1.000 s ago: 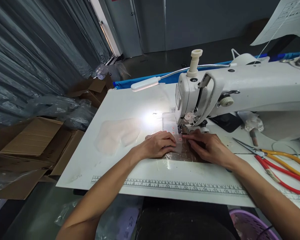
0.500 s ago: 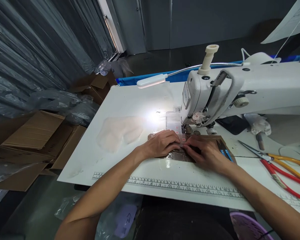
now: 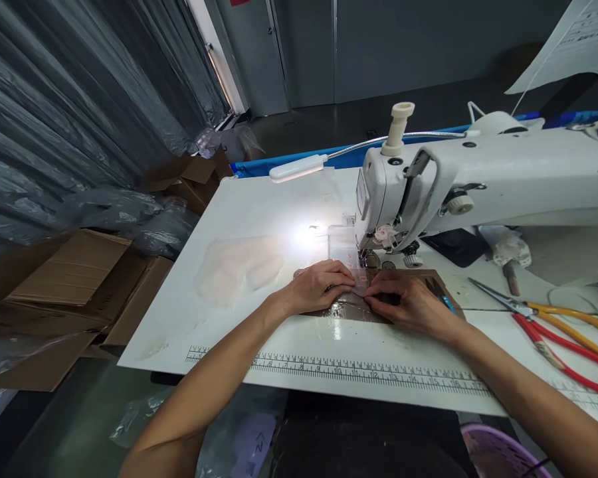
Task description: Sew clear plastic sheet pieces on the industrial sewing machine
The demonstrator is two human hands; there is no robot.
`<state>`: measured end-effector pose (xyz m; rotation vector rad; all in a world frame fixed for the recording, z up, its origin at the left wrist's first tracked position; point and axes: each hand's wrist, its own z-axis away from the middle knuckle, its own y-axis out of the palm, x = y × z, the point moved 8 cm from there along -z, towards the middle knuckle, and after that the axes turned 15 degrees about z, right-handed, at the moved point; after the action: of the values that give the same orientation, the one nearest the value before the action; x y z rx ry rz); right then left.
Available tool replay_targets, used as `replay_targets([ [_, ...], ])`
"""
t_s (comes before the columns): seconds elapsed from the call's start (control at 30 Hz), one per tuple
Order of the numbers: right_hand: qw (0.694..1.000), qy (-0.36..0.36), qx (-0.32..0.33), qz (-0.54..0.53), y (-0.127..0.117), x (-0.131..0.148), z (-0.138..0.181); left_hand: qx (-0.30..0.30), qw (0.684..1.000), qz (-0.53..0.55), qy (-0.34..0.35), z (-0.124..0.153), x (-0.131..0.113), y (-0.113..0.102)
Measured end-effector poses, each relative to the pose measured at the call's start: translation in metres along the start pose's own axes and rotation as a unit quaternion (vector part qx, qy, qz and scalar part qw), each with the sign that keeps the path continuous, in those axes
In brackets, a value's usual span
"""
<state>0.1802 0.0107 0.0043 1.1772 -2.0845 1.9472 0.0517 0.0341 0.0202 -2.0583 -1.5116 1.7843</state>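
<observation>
My left hand (image 3: 319, 287) lies low over the table with its fingers closed on the left edge of a thin sheer piece of fabric (image 3: 357, 291), just in front of the sewing machine's needle and presser foot (image 3: 363, 257). From the other side my right hand (image 3: 403, 299) pinches the same fabric between thumb and fingers. Under both hands is a brown board (image 3: 349, 309) covered in shiny tape. A clear plate with small red marks (image 3: 346, 249) lies left of the foot. Blue-handled snips (image 3: 446, 300) rest beside my right hand, partly hidden by it.
The white sewing machine (image 3: 498, 176) fills the right side. Large scissors (image 3: 553, 325) with red and yellow handles lie at the right. A lit lamp (image 3: 298, 168) hangs over the white table (image 3: 239, 206). Pale fabric (image 3: 229, 265) lies at left; cardboard boxes (image 3: 74, 265) stand beyond the edge.
My right hand has shifted slightly, and more of the sheer fabric shows between my hands. The camera view has turned a little to the right.
</observation>
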Motion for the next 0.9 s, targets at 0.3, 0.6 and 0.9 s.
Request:
replay_targets([
  [0.3, 0.994, 0.105, -0.024, 0.004, -0.021, -0.026, -0.001, -0.045, 0.991, -0.115, 0.055, -0.001, -0.015, -0.002],
  [0.6, 0.985, 0.024, -0.014, 0.171, -0.012, -0.021, -0.002, -0.012, 0.989, -0.131, 0.072, -0.001, -0.015, 0.009],
  [0.9, 0.985, -0.005, -0.014, 0.170, -0.003, -0.020, -0.002, 0.012, 0.985, -0.150, 0.087, 0.000, -0.014, 0.014],
])
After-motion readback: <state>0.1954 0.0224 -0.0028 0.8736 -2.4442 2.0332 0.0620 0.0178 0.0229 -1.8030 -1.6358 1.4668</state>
